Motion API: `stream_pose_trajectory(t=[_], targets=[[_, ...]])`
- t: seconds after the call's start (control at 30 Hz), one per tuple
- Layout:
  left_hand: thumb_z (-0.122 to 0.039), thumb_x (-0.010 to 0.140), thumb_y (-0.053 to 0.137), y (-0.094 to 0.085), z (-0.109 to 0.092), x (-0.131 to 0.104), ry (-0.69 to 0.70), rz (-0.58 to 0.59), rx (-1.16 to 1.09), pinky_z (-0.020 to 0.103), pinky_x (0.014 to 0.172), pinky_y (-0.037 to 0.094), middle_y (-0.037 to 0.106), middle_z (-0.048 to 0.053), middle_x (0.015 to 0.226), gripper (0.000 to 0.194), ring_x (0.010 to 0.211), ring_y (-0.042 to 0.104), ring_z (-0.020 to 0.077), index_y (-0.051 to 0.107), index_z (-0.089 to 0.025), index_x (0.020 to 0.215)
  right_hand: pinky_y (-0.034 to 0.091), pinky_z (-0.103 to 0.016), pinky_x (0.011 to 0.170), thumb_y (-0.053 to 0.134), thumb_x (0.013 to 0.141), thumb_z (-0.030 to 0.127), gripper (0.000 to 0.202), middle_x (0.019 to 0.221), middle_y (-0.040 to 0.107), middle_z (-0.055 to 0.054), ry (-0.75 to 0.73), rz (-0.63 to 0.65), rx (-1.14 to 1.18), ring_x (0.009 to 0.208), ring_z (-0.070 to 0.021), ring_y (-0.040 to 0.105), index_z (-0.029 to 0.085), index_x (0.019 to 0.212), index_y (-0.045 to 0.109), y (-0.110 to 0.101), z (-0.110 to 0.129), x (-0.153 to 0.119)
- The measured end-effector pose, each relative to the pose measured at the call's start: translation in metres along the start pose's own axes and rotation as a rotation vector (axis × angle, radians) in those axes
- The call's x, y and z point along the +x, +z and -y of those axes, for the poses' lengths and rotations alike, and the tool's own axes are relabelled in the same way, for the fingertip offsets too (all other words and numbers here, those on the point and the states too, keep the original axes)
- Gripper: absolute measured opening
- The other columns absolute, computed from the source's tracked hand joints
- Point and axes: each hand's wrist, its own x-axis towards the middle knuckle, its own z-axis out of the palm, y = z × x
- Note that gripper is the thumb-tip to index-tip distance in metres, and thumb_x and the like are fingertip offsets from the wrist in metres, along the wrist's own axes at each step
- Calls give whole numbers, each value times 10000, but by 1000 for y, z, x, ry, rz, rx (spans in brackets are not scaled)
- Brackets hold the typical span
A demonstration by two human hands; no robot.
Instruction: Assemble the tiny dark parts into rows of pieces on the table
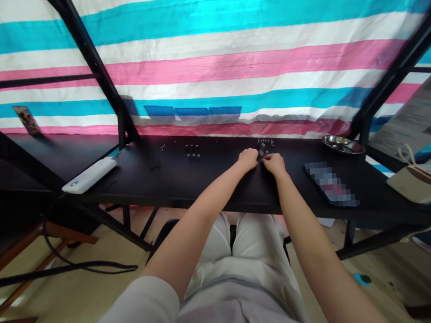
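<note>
Both of my hands are close together over the right half of the black table [217,181]. My left hand [248,158] is closed, fingers curled down, and what it grips, if anything, is hidden. Beside it my right hand [275,164] has its fingertips pinched together; anything in them is too small to name. Just beyond the fingertips lies a small dark piece with a greyish end [262,147]. A row of tiny pale bits [264,140] sits behind it. Left of my hands, three short dark cylinders with light ends [192,151] stand side by side.
A phone [330,185] and a shiny metal dish [343,144] are on the right, with a cream bag [416,184] at the table's end. A white oblong device [91,175] lies at the left. Black frame posts [94,61] flank a striped sheet [230,62].
</note>
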Motion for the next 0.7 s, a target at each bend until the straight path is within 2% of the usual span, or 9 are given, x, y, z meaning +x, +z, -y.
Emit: stream_pose_trajectory(t=[0.1, 0.23, 0.43, 0.7], targets=[[-223, 722, 651, 3, 9, -2, -25, -51, -38, 351, 831, 497, 635, 154, 1044, 260, 1012, 608, 284, 630, -133, 965, 450, -318, 852, 613, 773, 325, 235, 1023, 691, -87, 22, -14, 3, 1001, -234, 616, 216, 949, 724, 1, 1, -1], [-247, 716, 643, 15, 19, 2, -93, -136, -163, 347, 787, 498, 654, 118, 960, 163, 933, 619, 255, 638, -158, 852, 448, -325, 862, 620, 781, 366, 255, 1038, 687, -90, 22, -45, -19, 1002, -235, 619, 226, 968, 723, 4, 3, -2], [-231, 730, 611, 31, 24, 7, -161, -258, -302, 313, 770, 491, 665, 73, 882, 109, 859, 609, 200, 643, -174, 818, 437, -327, 869, 609, 797, 381, 290, 1058, 681, -90, 15, -74, -50, 1017, -233, 613, 223, 1018, 710, 6, 4, -3], [-257, 711, 641, 31, 26, 9, -149, -268, -281, 318, 780, 488, 650, 89, 907, 126, 869, 600, 214, 659, -159, 787, 433, -333, 874, 606, 799, 379, 279, 1052, 682, -92, 21, -87, -57, 1012, -230, 613, 221, 1003, 714, 7, 5, -4]])
